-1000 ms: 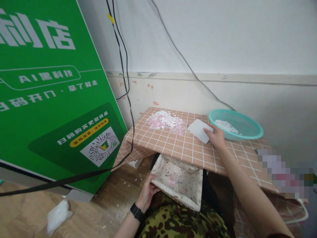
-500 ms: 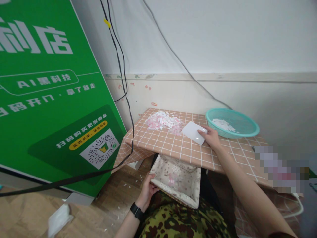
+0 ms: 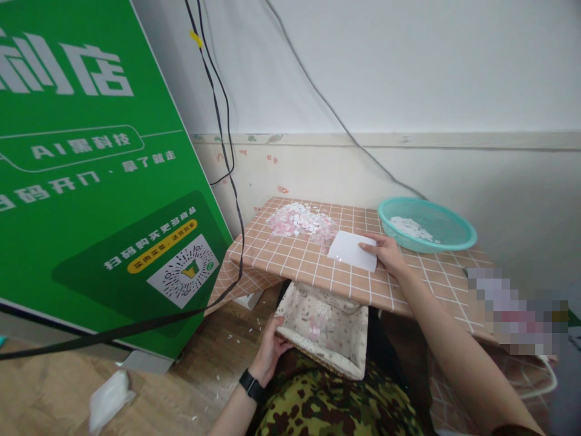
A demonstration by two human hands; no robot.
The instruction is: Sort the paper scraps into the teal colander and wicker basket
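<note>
White card: pinched in my right hand, just beside pink-and-white scraps. Fabric-lined basket: left corner gripped by my left hand, below the surface.

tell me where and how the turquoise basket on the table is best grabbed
The turquoise basket is probably best pinched by its rim at the near right, coming from the person's side, thumb inside and fingers under the lip. It sits upright, its sides tapering in below the wide rim. The wall stands behind, and the right hand holds a white sheet by its left side.
</note>
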